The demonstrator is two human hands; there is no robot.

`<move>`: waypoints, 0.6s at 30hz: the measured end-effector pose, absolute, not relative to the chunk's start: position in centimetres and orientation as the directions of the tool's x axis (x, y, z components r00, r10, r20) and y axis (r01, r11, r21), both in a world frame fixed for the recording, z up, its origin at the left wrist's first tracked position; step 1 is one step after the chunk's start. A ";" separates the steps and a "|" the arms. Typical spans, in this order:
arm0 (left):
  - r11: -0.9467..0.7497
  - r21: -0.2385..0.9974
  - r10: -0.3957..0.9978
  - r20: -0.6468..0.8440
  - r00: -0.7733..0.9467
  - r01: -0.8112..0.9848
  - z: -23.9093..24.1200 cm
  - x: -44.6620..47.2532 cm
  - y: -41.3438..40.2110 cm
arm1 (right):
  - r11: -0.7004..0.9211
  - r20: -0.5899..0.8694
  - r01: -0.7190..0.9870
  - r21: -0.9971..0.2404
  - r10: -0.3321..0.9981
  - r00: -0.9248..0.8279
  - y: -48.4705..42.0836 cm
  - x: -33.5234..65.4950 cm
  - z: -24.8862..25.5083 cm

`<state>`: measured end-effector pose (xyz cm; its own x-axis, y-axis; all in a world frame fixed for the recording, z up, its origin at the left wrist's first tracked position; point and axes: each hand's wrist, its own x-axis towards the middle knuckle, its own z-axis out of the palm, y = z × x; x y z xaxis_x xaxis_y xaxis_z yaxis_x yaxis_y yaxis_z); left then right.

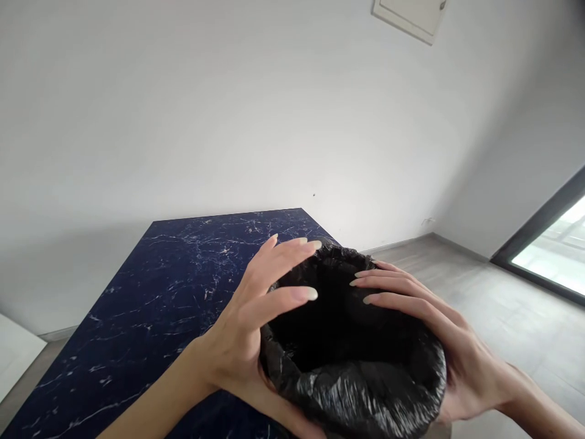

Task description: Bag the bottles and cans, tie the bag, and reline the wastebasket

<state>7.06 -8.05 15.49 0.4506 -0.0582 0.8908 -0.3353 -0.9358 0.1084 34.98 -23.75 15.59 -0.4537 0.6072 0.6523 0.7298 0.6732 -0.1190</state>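
Note:
A small round bin lined with a black plastic bag (361, 390) sits between my hands, its mouth open toward me and its inside dark. My left hand (256, 329) cups the bin's left side, palm against the bag and fingers stretched over the rim. My right hand (439, 335) presses the right side, its fingers lying extended across the top edge of the liner. The liner is folded over the rim all round. The bin is over the near right corner of a dark blue marbled table (150, 317).
A plain white wall (228, 110) rises behind the table. Grey floor (503, 305) stretches to the right toward a dark-framed glass door (548, 250). A white panel (411, 15) hangs high on the wall. A white surface (13, 353) shows at the far left.

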 end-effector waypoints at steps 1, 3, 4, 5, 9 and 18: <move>-0.942 0.087 -0.075 0.887 0.455 -0.325 15.5 7.0 -7.8 | 0.678 0.657 0.725 -0.120 0.602 -0.453 -23.7 35.0 15.4; -0.954 0.075 -0.072 0.884 0.462 -0.292 15.6 6.7 -7.3 | 0.682 0.660 0.721 -0.123 0.599 -0.453 -23.6 34.9 15.4; -0.959 0.074 -0.065 0.883 0.465 -0.274 15.7 6.6 -7.0 | 0.680 0.660 0.723 -0.121 0.599 -0.453 -23.6 34.7 15.4; -0.964 0.071 -0.064 0.875 0.480 -0.257 15.8 6.4 -6.8 | 0.677 0.661 0.727 -0.115 0.598 -0.453 -23.5 34.4 15.5; -0.981 0.051 -0.054 0.857 0.513 -0.187 16.3 5.8 -5.9 | 0.624 0.677 0.777 -0.084 0.608 -0.415 -22.5 33.0 15.7; -0.998 -0.046 -0.063 0.906 0.418 -0.049 17.1 5.2 -5.6 | 0.434 0.721 0.900 -0.046 0.638 -0.270 -15.0 32.7 15.2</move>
